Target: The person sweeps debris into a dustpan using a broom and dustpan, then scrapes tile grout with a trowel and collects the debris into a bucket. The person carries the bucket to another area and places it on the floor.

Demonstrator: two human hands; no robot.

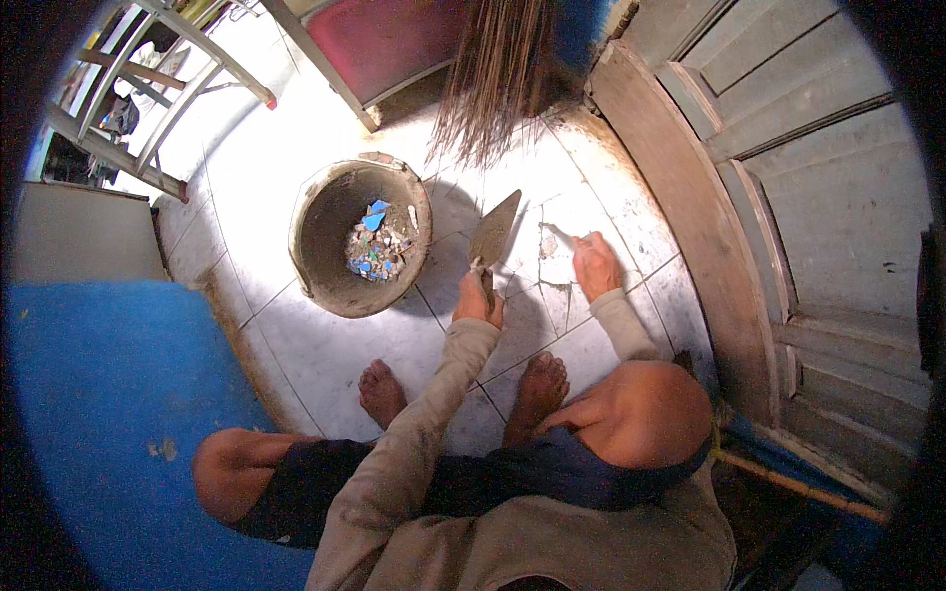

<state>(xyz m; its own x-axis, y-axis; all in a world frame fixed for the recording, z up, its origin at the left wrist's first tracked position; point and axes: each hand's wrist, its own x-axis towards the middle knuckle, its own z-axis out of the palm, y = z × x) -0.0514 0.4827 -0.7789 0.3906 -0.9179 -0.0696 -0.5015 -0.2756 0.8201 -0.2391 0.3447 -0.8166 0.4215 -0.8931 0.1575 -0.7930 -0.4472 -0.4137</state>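
Observation:
My left hand (477, 299) grips the handle of a pointed masonry trowel (497, 230), its blade crusted with grey mortar and aimed away from me. Low over the floor, my right hand (596, 267) has its fingers curled beside a cracked white floor tile (556, 266). A dark streak runs from those fingers to the crack; whether it is a thin tool or a shadow, I cannot tell. Part of the tile is broken out, baring rough grey material. To the left of the trowel, a mortar-stained bucket (310, 221) holds rubble (380, 244) with blue and pale fragments.
A stick broom (491, 96) hangs bristles down beyond the tile. The wooden door frame (687, 199) and panelled door (835, 199) bound the right side. A blue wall (111, 391) stands at my left, and a metal ladder (159, 96) at the far left. My bare feet rest on the tiles.

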